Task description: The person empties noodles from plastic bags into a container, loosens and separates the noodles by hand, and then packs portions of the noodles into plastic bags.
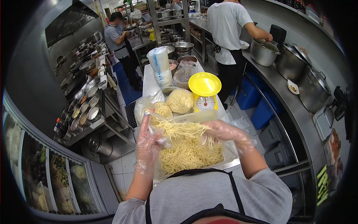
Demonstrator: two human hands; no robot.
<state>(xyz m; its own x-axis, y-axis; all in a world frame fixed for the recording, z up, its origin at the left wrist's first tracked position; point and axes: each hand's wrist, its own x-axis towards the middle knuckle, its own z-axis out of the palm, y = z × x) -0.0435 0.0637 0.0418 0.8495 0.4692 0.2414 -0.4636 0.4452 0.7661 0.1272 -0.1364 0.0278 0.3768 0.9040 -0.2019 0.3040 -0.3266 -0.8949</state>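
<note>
Both my hands wear clear plastic gloves. My right hand (220,130) is closed around a bunch of pale yellow noodles (179,128), with strands hanging below its fingers. At the bunch's other end is my left hand (146,137), its fingers pointing up and strands lying against them; its grip is partly hidden by crinkled clear plastic. Beneath the hands, more loose noodles fill a clear rectangular tub (228,155). Just beyond the tub, clear bags hold a large noodle ball (180,101) and a smaller noodle ball (162,109).
A yellow kitchen scale (205,103) and a roll of plastic bags (159,67) stand past the tub. Right, a co-worker (228,30) reaches into a pot (263,52) on a steel counter. Another person (121,41) stands far left. A glass-fronted fridge (56,171) is at lower left.
</note>
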